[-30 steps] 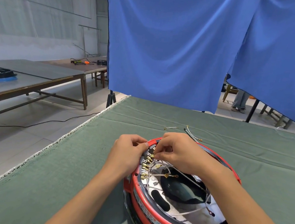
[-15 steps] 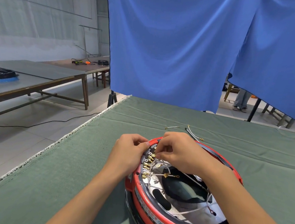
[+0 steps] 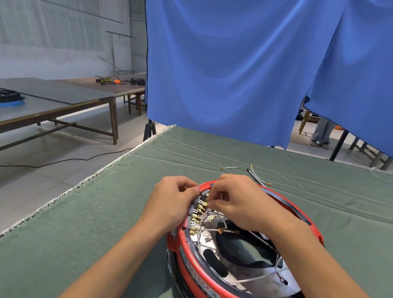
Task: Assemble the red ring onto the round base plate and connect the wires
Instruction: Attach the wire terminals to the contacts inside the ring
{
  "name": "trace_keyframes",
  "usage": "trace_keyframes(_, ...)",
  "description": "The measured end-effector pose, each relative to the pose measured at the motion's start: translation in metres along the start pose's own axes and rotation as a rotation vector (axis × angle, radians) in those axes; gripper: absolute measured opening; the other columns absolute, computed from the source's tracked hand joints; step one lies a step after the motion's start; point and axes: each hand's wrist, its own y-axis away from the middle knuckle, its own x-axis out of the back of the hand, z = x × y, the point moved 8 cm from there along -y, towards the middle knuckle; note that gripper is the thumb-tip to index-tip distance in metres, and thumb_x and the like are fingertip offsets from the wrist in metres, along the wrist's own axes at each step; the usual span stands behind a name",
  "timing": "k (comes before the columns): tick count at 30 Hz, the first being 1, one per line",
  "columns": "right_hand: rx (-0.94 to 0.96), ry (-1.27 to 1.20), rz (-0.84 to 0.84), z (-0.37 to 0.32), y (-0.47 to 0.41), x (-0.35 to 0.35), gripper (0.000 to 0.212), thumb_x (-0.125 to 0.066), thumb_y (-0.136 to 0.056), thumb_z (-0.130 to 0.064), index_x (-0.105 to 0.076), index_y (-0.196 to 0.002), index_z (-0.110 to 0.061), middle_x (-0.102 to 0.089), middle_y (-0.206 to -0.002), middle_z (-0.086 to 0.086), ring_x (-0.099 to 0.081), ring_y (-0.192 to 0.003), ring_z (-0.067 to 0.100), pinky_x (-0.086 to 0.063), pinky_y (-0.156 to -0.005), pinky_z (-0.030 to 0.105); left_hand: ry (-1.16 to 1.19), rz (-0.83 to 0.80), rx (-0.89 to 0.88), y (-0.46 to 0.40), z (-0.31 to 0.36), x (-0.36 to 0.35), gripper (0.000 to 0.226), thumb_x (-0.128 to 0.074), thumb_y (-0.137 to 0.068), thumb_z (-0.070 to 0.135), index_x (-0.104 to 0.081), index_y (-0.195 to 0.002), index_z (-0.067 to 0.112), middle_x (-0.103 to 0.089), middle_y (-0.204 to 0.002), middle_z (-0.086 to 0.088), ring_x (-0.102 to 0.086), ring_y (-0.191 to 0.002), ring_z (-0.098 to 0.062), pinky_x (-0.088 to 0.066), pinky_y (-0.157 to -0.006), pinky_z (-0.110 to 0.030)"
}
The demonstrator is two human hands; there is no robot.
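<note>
Green cloth covers the bench (image 3: pixel 91 223). Nearest, the red ring (image 3: pixel 203 288) sits on the round base plate (image 3: pixel 239 281), open face up. At its far-left rim, the left hand (image 3: pixel 171 201) grips the edge; the right hand (image 3: pixel 236 199) pinches a brass-tipped wire (image 3: pixel 204 204). Beyond lie loose wires (image 3: pixel 257 176).

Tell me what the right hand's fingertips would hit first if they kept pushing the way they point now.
Probably the row of brass connectors on the inner left of the red ring: the right hand points down-left at them, almost touching. Beyond them sits the left hand. Depth is unclear.
</note>
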Motion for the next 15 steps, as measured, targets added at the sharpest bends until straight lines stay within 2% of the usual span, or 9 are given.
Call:
trace_keyframes(6, -0.015, 0.016, 0.014, 0.0011, -0.0004, -0.0009, 0.01, -0.062, -0.089, -0.023, -0.069, -0.085, -0.018, -0.045, -0.075, -0.014, -0.046, -0.076, 0.009, -0.035, -0.068, 0.025, 0.013, 0.002, -0.004, -0.0004, 0.0, -0.0001, 0.011, -0.063, -0.087, 0.018, -0.073, -0.086, 0.019, -0.072, -0.081, 0.0, -0.067, -0.081, -0.019, -0.053, -0.083, -0.046)
trace_keyframes(15, -0.022, 0.006, 0.037, 0.003, -0.0001, -0.0028, 0.011, -0.063, -0.088, -0.027, -0.068, -0.08, -0.021, -0.048, -0.074, -0.014, -0.049, -0.074, 0.009, -0.036, -0.066, 0.025, 0.027, 0.009, -0.002, -0.002, -0.0022, -0.0015, 0.011, -0.063, -0.086, 0.018, -0.075, -0.087, 0.017, -0.073, -0.081, -0.001, -0.068, -0.082, -0.021, -0.052, -0.083, -0.047)
